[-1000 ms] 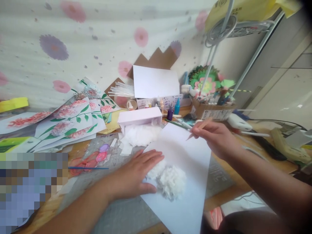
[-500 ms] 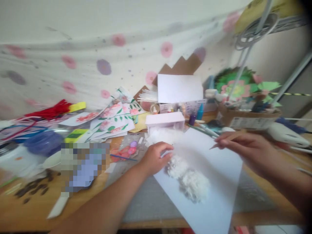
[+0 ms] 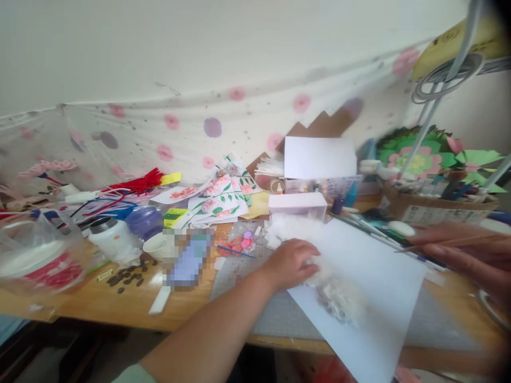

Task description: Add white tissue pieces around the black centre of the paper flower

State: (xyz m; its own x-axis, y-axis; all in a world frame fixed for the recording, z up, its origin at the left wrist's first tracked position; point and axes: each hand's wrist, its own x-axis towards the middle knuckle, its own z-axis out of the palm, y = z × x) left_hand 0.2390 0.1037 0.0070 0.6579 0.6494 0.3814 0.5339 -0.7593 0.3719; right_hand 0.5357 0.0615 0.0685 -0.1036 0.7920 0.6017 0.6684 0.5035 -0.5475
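Observation:
A white sheet of paper [image 3: 383, 266] lies aslant on a grey cutting mat [image 3: 275, 314]. White ruffled clumps [image 3: 343, 300], blurred and looking like crumpled tissue, sit on the sheet. My left hand [image 3: 293, 261] rests at the sheet's left edge, its fingers and thumb curled around the nearer end of a clump. At the right, above the sheet's edge, my right hand [image 3: 465, 255] pinches a thin pointed wooden stick [image 3: 427, 243], whose tip points left. Motion blur smears the right hand, and part of it runs out of view.
Behind the sheet stand a pale box [image 3: 297, 203] and glue bottles [image 3: 350, 194]. A cardboard box of tools [image 3: 439, 207] stands back right. On the left are flower paintings [image 3: 217, 205], a paper cup [image 3: 157, 246], a white jar [image 3: 114, 239], dark pebble-like pieces [image 3: 125, 276] and a plastic tub [image 3: 35, 266].
The view has swung left, so everything sits further right. My left hand's fingers have closed in on the white clump. My right hand, with the stick, has moved away from the sheet.

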